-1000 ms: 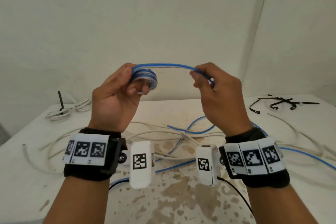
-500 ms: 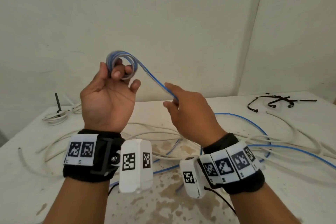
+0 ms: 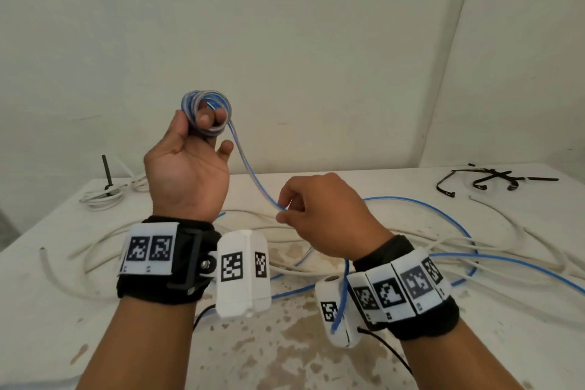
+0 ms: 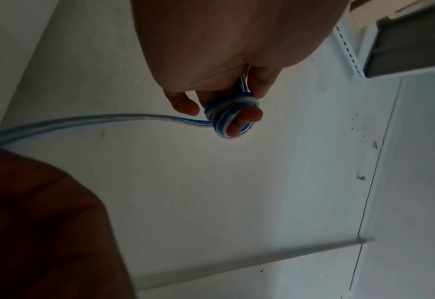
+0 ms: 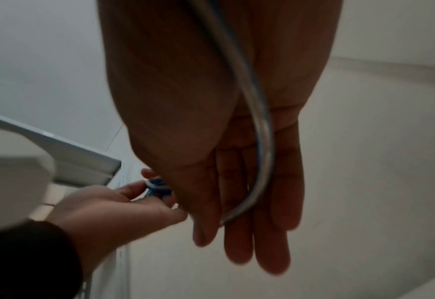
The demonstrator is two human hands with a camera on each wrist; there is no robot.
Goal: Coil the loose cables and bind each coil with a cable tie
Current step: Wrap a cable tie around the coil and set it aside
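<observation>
A blue cable coil (image 3: 206, 111) is wound tightly round the fingers of my raised left hand (image 3: 209, 123), palm turned toward me. The left wrist view shows the coil (image 4: 230, 119) round two fingertips, thumb beside it. From the coil the blue cable (image 3: 253, 174) slopes down to my right hand (image 3: 285, 212), which pinches it between thumb and curled fingers above the table. In the right wrist view the cable (image 5: 259, 121) runs along the palm. Its loose length (image 3: 443, 209) loops over the table at the right.
Several loose white cables (image 3: 177, 241) sprawl over the stained white table (image 3: 285, 351). A white coil bound with a black tie (image 3: 104, 196) lies at the back left. Black cable ties (image 3: 493, 180) lie at the back right. A wall stands close behind the table.
My left hand rose and turned its palm toward me with the coil on its fingers. My right hand dropped away from the coil, down along the cable toward the table.
</observation>
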